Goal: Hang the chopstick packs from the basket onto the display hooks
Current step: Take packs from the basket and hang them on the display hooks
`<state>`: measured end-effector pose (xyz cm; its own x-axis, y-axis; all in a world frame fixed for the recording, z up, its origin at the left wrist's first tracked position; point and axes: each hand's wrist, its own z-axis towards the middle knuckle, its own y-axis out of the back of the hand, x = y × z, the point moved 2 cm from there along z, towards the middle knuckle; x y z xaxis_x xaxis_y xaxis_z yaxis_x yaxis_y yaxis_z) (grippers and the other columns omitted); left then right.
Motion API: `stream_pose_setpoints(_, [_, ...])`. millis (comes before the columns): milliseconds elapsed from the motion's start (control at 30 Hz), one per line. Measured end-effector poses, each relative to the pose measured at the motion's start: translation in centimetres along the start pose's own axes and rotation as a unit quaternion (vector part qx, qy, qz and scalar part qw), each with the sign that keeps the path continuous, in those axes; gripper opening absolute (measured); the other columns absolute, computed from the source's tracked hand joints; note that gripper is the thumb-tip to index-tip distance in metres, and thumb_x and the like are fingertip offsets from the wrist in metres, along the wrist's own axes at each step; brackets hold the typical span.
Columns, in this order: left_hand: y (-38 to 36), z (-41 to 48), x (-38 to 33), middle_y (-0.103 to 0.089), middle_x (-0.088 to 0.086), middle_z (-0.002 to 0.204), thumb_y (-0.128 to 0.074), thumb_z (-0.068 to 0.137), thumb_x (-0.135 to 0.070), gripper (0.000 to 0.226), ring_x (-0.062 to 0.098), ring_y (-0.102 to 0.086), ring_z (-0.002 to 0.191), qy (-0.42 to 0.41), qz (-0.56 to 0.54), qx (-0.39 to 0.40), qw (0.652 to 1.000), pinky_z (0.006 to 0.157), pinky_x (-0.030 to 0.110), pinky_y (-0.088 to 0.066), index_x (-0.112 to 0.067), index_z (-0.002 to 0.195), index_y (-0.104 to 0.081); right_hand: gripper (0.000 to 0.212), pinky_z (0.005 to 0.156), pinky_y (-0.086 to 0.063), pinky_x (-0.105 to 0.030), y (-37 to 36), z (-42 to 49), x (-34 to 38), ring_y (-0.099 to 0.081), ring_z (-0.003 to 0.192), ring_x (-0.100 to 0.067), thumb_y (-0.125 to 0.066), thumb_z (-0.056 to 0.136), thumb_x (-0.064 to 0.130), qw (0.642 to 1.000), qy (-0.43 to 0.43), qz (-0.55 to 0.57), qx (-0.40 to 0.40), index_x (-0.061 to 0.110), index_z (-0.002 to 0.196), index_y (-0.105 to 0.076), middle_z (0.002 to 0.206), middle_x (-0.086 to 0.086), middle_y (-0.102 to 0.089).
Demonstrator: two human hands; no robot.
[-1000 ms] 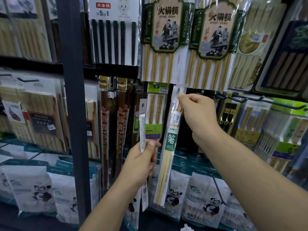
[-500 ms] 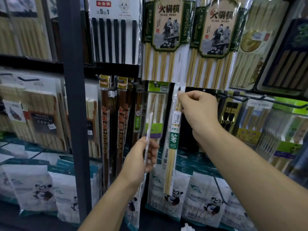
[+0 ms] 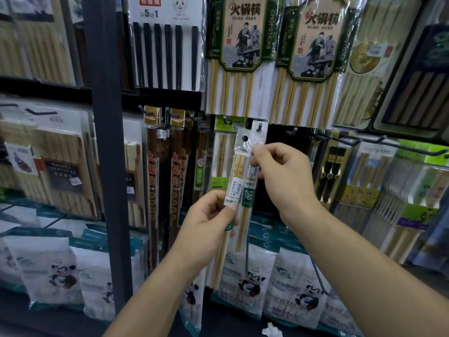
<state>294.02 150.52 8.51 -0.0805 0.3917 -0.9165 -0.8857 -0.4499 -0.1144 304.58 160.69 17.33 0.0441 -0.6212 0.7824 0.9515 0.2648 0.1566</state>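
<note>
Head view faces a shop wall of hanging chopsticks. The right hand point(image 3: 281, 181) pinches the upper part of a slim clear-plastic pack of pale bamboo chopsticks with a green band point(image 3: 247, 198). The pack's header hole sits at the tip of a dark metal display hook point(image 3: 259, 127), and the tip seems to be through it, though only just. The left hand point(image 3: 206, 229) grips a second, matching clear-plastic pack point(image 3: 239, 164) around its middle, thumb beside the white price sticker. This pack is tilted and overlaps the near side of the first one. Its punched hole is free, just left of and below the hook tip. The basket is out of view.

The main risk is the first pack slipping back off. It seems to sit at the very end of the hook, so letting go early, or nudging it with the second pack, could drop it onto the white panda-printed bags point(image 3: 250, 280) below. The second hole is small and its header is thin film. A skewed approach could miss the tip, crease the header or tear it. The tall hotpot chopstick packs point(image 3: 239, 57) hang close above and may snag a raised header.
</note>
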Motion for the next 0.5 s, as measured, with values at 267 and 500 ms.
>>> stream_pose_setpoints(267, [-1.2,-0.7,-1.0,-0.070,-0.013,0.080,-0.063,0.100,-0.012,0.014,-0.001,-0.063,0.072,-0.006,0.024,0.011,1.000,0.065,0.013,-0.048,-0.018,0.105,-0.074,0.025,0.062,-0.052,-0.030,0.8,-0.5,0.7,-0.056,0.065,-0.010,-0.064,0.098,0.031,0.998,0.012,0.028,0.049,0.017,0.079,-0.072,0.079,-0.013,-0.067])
stream_pose_setpoints(500, [-1.6,1.4,-1.8,-0.062,-0.015,0.075,-0.065,0.100,-0.020,0.007,-0.008,-0.057,0.065,-0.011,0.084,-0.028,0.996,0.063,0.012,-0.048,-0.026,0.102,-0.069,0.027,0.055,-0.047,-0.019,0.3,2.0,1.1,-0.051,0.054,-0.001,-0.064,0.095,0.024,0.998,-0.012,0.030,-0.044,0.016,0.070,-0.067,0.055,0.012,-0.057])
